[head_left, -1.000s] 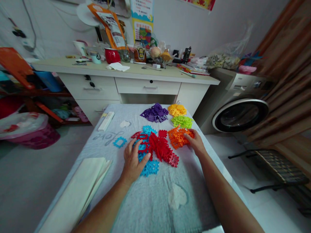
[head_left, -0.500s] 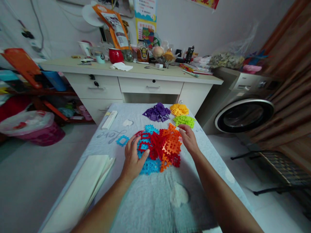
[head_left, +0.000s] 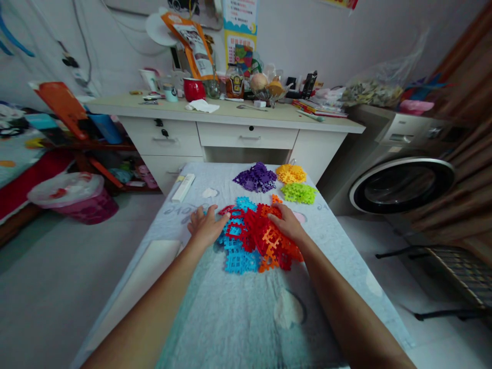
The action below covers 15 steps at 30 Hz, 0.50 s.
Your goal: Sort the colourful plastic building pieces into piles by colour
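Observation:
A mixed pile of flat plastic interlocking pieces lies on the cloth-covered table, with blue pieces (head_left: pixel 241 260) to the left, red pieces (head_left: pixel 251 225) in the middle and orange pieces (head_left: pixel 271 241) on the right. My left hand (head_left: pixel 205 225) is at the pile's left edge, fingers spread, thumb close to the red and blue pieces; nothing shows in its grasp. Against the right side of the pile rests my right hand (head_left: pixel 287 223), thumb apart from the fingers, touching red and orange pieces. Its far fingertips are partly hidden.
Behind the pile sit purple pieces (head_left: pixel 255 178), yellow pieces (head_left: pixel 291 173) and green pieces (head_left: pixel 299 193) in separate heaps. A white box (head_left: pixel 183 188) and folded white cloth (head_left: pixel 148 266) lie left. Beyond stand a cluttered desk (head_left: pixel 246 119) and a washing machine (head_left: pixel 392 138).
My left hand has moved off the blue and red pieces to the left, over where a loose blue piece lay. My right hand has come inward onto the red and orange pieces.

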Available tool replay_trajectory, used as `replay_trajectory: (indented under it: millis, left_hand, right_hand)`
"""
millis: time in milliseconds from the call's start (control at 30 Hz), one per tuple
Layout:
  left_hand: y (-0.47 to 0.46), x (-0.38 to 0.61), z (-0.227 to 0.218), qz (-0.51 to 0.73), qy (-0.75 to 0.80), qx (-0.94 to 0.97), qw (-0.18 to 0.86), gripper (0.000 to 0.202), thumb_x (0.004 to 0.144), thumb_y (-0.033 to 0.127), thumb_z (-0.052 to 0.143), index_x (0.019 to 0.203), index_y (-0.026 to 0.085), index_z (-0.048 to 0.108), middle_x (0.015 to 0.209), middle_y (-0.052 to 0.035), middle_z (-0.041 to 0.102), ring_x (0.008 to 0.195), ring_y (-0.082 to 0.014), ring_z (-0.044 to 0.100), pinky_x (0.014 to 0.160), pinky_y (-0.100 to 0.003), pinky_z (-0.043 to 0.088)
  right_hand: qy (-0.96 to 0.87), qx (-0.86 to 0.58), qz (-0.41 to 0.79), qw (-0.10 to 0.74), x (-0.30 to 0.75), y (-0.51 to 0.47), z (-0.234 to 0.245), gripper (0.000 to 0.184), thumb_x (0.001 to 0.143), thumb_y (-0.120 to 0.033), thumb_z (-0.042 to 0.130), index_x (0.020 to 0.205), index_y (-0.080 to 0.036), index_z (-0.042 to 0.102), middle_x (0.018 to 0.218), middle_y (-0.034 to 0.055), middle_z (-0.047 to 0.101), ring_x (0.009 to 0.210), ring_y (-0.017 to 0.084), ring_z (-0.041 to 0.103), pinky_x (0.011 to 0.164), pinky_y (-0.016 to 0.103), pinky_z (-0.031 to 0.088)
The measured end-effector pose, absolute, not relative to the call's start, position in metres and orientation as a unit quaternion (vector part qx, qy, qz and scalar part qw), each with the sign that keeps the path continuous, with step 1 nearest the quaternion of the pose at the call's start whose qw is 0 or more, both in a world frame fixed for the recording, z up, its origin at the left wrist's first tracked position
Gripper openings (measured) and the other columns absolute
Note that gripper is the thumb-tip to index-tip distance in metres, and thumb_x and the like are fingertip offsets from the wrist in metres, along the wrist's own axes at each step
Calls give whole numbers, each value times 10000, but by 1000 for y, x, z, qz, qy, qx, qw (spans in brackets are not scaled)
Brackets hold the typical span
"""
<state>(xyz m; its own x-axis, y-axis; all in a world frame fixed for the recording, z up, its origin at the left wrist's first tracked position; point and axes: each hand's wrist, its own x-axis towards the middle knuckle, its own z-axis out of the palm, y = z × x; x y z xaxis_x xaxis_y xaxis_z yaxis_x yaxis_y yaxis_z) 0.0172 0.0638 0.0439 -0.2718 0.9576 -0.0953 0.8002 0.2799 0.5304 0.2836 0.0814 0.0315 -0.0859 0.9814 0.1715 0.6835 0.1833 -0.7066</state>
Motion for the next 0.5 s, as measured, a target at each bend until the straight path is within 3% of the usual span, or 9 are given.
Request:
replay_trajectory:
  millis: [133, 300, 400, 500]
  left_hand:
    - [73, 26, 37, 226, 711, 618, 246, 544, 812, 601, 502, 1245, 281, 580, 1273, -124, 615, 1254, -354, 492, 1031, -581, 348]
    - [90, 27, 29, 362, 608, 631, 318, 488, 827, 556, 535, 1205, 257, 609, 1145, -61, 698, 1098, -248, 619, 994, -421, 442]
    - [102, 19, 22, 432, 601, 609, 286, 450, 833, 557, 521, 1119, 236, 655, 1167, -64, 688, 1118, -240, 614, 1025, -398, 429]
    - [109, 9, 10, 462, 599, 603, 253, 465, 842, 560, 500, 1096, 206, 664, 1200, -87, 666, 1168, -244, 584, 1060, -396, 404]
  right_hand:
    - [-737, -521, 287, 321, 277, 65, 46, 401, 824, -376, 599, 1181, -197, 642, 1194, 85, 662, 1119, 257, 602, 1023, 446, 422]
    - [-783, -403, 358, 310, 290, 68, 63, 380, 835, -399, 628, 1181, -242, 646, 1231, 53, 649, 1149, 234, 590, 1016, 420, 436]
    - [-761, -463, 309, 334, 315, 98, 63, 335, 831, -408, 626, 1114, -235, 674, 1182, 68, 666, 1105, 239, 603, 973, 417, 458]
    - [-668, -618, 172, 378, 353, 141, 58, 317, 811, -399, 606, 1029, -187, 694, 1108, 102, 675, 1040, 257, 612, 952, 430, 459]
